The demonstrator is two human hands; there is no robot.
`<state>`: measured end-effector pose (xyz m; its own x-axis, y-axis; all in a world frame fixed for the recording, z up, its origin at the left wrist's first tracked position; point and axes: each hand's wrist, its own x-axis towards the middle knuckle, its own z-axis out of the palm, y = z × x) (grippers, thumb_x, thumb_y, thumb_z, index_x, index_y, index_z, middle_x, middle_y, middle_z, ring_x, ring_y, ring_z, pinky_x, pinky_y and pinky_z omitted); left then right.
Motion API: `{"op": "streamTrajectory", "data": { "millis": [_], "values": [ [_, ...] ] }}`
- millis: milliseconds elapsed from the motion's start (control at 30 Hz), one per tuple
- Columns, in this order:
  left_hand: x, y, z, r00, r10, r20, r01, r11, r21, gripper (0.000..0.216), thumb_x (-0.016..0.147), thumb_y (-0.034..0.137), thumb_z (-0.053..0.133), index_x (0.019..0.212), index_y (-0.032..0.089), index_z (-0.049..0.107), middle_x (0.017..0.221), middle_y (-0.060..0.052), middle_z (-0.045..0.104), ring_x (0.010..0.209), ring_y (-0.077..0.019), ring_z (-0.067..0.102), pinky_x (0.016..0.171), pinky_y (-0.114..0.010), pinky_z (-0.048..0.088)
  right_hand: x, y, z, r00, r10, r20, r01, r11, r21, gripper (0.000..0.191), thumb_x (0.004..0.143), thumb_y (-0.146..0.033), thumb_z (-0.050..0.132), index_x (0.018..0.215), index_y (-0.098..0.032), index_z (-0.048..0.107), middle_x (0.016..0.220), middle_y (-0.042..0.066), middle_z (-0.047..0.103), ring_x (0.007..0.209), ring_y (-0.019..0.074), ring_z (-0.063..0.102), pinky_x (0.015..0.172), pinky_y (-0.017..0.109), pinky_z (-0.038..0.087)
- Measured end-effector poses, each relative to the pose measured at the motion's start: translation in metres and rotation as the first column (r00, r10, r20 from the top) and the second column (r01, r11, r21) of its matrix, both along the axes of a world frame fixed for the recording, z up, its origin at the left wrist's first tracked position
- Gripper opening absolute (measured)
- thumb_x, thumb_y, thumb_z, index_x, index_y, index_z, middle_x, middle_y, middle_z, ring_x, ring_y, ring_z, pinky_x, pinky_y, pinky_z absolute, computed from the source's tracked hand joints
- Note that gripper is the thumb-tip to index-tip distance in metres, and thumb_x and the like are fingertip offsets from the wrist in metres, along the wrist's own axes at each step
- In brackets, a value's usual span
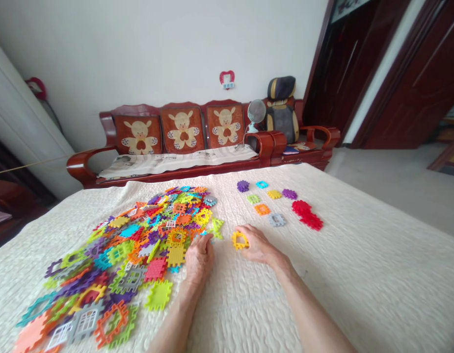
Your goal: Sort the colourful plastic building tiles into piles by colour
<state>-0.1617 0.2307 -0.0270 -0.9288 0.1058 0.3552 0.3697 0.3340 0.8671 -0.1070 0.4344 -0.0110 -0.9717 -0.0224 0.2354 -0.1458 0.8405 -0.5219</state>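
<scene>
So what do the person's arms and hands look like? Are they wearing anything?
No sleeves show: the left arm and right arm are bare up to the picture's edge. The left hand and right hand have no gloves, and no watch, bracelet or ring shows.

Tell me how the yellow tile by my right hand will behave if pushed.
The yellow tile looks thin, flat plastic: probably light and stiff. Its toothed edge may snag the quilted cover rather than slide. Unlikely to roll.
</scene>
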Motion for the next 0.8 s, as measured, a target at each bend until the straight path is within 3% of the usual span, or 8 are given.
{"op": "streamTrajectory", "data": {
  "millis": [133,267,500,633,800],
  "values": [
    [0.001,0.0,-0.008,0.991,-0.021,-0.131,-0.001,0.986,-0.168,0.022,0.077,0.016,0.054,0.085,0.025,0.072,0.08,-0.003,0.068,0.077,-0.0186,0.063,0.077,-0.027,0.046,0.002,0.001,0.003,1.0,-0.019,0.01,0.019,1.0,0.008,0.053,0.064,-0.009,0.059,0.116,-0.02,0.057,0.111,0.009,0.06,0.106,0.0215,0.054,0.094,0.033,0.042],
    [-0.002,-0.002,-0.019,0.961,-0.057,-0.27,-0.05,0.926,-0.375,0.027,0.083,0.019,0.046,0.091,0.022,0.071,0.081,-0.003,0.071,0.073,-0.0164,0.065,0.071,-0.026,0.049,0.006,0.002,0.005,0.999,-0.038,0.024,0.037,0.999,0.009,0.053,0.063,-0.012,0.062,0.116,-0.017,0.057,0.111,0.01,0.058,0.106,0.0224,0.053,0.094,0.033,0.042],
    [-0.008,-0.004,-0.025,0.935,-0.072,-0.349,-0.096,0.892,-0.442,0.026,0.085,0.022,0.045,0.091,0.023,0.07,0.084,-0.001,0.072,0.071,-0.0145,0.067,0.063,-0.023,0.049,0.005,0.009,0.009,0.995,-0.094,0.023,0.095,0.995,-0.041,0.053,0.064,-0.017,0.064,0.117,-0.016,0.056,0.109,0.01,0.061,0.102,0.0207,0.057,0.091,0.03,0.044],
    [-0.008,-0.004,-0.025,0.927,-0.07,-0.368,-0.108,0.889,-0.444,0.027,0.086,0.022,0.044,0.09,0.023,0.07,0.085,-0.001,0.072,0.072,-0.0148,0.068,0.064,-0.023,0.05,-0.009,0.05,0.022,0.976,-0.217,-0.012,0.218,0.976,0.024,0.053,0.068,-0.02,0.065,0.12,-0.016,0.054,0.115,0.01,0.061,0.106,0.0206,0.057,0.092,0.029,0.043],
    [-0.009,-0.003,-0.026,0.924,-0.085,-0.372,-0.106,0.879,-0.465,0.026,0.085,0.022,0.045,0.09,0.023,0.071,0.084,-0.001,0.072,0.071,-0.0152,0.068,0.063,-0.023,0.051,-0.033,0.116,0.039,0.902,-0.429,0.045,0.412,0.888,0.206,0.053,0.072,-0.023,0.065,0.123,-0.015,0.053,0.118,0.014,0.06,0.108,0.024,0.057,0.089,0.03,0.043]
  ]
}}
